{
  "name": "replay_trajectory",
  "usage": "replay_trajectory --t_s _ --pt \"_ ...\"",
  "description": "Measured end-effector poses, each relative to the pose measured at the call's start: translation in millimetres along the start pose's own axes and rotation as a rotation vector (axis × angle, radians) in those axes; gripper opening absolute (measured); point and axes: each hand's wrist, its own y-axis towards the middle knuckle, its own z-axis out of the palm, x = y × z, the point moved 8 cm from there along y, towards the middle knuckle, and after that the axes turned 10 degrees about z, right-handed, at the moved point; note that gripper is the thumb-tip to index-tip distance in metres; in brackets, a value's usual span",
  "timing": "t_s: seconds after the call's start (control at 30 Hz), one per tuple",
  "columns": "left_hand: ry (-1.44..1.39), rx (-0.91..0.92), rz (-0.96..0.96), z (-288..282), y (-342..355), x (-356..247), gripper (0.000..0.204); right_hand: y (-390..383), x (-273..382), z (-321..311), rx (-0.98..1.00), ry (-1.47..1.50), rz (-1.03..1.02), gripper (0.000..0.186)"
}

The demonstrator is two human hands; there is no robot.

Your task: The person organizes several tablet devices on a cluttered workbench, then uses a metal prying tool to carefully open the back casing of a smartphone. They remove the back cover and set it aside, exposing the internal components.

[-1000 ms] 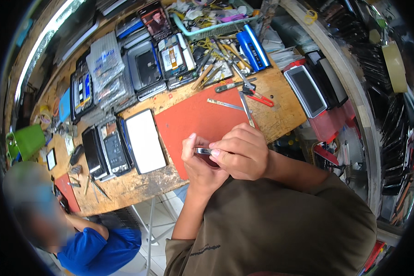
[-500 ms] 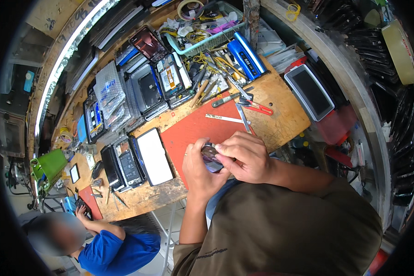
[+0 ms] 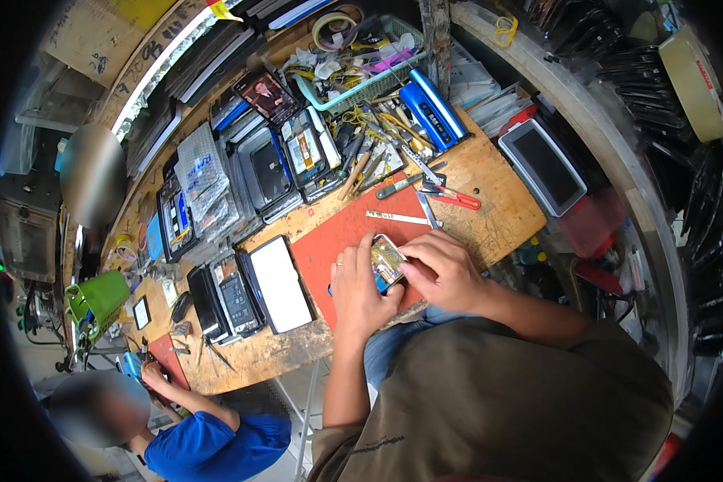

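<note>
Between both hands, over the front of a red mat (image 3: 321,249), is a small phone-like device (image 3: 387,259) with gold-coloured inner parts facing up and some blue at its lower edge. My left hand (image 3: 357,293) wraps round its left side, thumb at the near end. My right hand (image 3: 444,273) grips the right edge with thumb and fingertips. Beyond the hands, a white strip like a ruler (image 3: 397,217) lies on the mat. Near it are tweezers (image 3: 427,210), red-handled scissors (image 3: 458,199) and a grey-handled tool (image 3: 398,187).
Left of the mat lie a white panel (image 3: 281,285) and an opened tablet (image 3: 234,296). Stacked devices (image 3: 259,165), hand tools, a blue cylindrical device (image 3: 434,110) and a crowded green basket (image 3: 361,95) line the back. A co-worker in a blue shirt (image 3: 217,446) works at the left.
The device has been turned from a dark, shiny face to its gold-coloured inside and has moved lower over the mat. My right fingers have shifted to its edge. Another person's blurred head appears upper left.
</note>
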Motion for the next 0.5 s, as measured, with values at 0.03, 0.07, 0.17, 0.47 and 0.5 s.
replay_trajectory --t_s 0.03,0.07,0.17,0.47,0.5 --pt "0.013 0.001 0.015 3.5 -0.9 0.3 0.08 -1.6 -0.9 -5.8 -0.01 -0.041 0.017 0.023" --pt "0.021 0.009 0.021 6.2 -2.7 1.6 0.088 -3.2 -1.5 -11.9 -0.028 -0.082 0.039 0.024" --pt "0.039 -0.013 0.01 10.6 -8.6 5.9 0.087 -8.1 1.0 -27.5 -0.022 -0.186 0.061 0.024" --pt "0.099 -0.043 0.1 13.5 -13.1 1.8 0.09 -62.6 68.6 -75.4 0.134 -0.73 -0.295 0.025" --pt "0.134 -0.018 0.071 15.3 -13.4 2.0 0.09 -72.3 71.7 -85.6 0.162 -0.802 -0.238 0.023"
